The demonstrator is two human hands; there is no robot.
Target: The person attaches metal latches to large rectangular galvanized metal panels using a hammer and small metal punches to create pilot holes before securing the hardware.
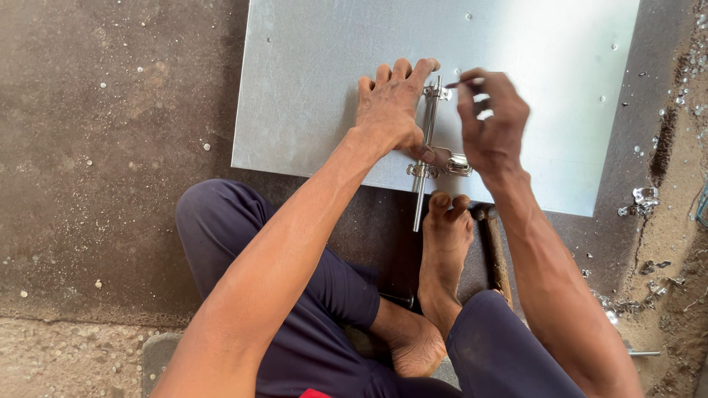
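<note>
The left hand (391,110) presses open on the door bolt (428,147); the right hand (490,121) pinches something small (too tiny to identify).

Dark concrete floor (110,147) under a flat galvanised metal sheet (332,44), scattered shiny metal scraps (645,195) beside it.
</note>
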